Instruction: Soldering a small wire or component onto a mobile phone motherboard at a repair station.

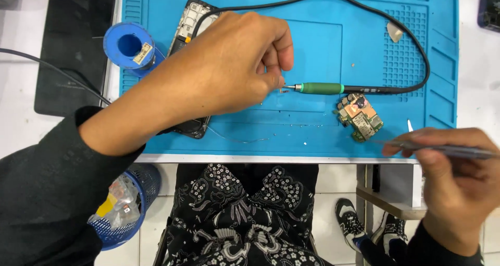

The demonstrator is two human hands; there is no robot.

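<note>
My left hand (224,63) reaches across the blue work mat (312,47), its fingertips pinched around a tiny part right at the tip of a green-handled soldering iron (323,88) lying on the mat. Under my left wrist lies an opened phone frame (190,21), mostly hidden. My right hand (453,177) hovers at the mat's front right corner and grips metal tweezers (442,149), their tips pointing left toward a small circuit board (359,117) with copper shielding.
A blue spool of solder wire (130,46) stands at the mat's left edge beside a black tablet (73,42). The iron's black cable (406,31) loops over the mat's right side. A blue bin (130,203) with scraps sits below the table edge.
</note>
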